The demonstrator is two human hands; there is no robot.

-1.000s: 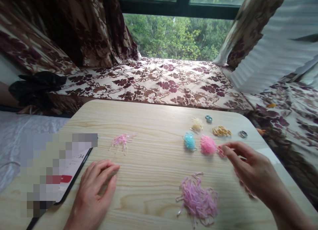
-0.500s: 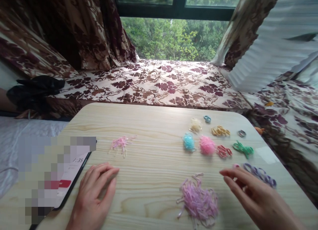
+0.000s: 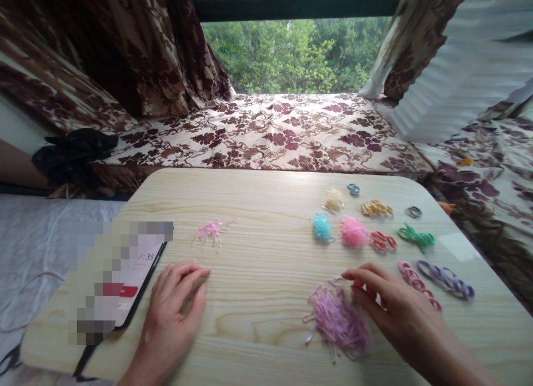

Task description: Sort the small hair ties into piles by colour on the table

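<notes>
My left hand [image 3: 175,308] rests on the pale wooden table [image 3: 258,219] with its fingers stretched out and the thumb apart, nothing in it. A small loose bunch of pink and pale elastic bands [image 3: 211,230] lies beyond its fingertips. Over the right edge of a heap of lilac elastic bands [image 3: 337,322] reaches my right hand [image 3: 387,302]. Its index fingertip and thumb are slightly apart, with nothing visible between them. Beside that hand lie a row of pink hair ties [image 3: 416,280] and a row of purple hair ties [image 3: 445,280].
Farther back sit small piles of blue bands [image 3: 322,227], pink bands [image 3: 353,231], cream bands [image 3: 333,200], red ties [image 3: 382,241], yellow ties [image 3: 377,208] and green ties [image 3: 416,236]. A phone [image 3: 141,280], partly blurred, stands at the left. Behind the table runs a flowered ledge [image 3: 266,133].
My right hand has moved left, from beside the pink hair ties to the lilac heap, uncovering the pink row. My left hand stays in place on the table. The view has shifted slightly.
</notes>
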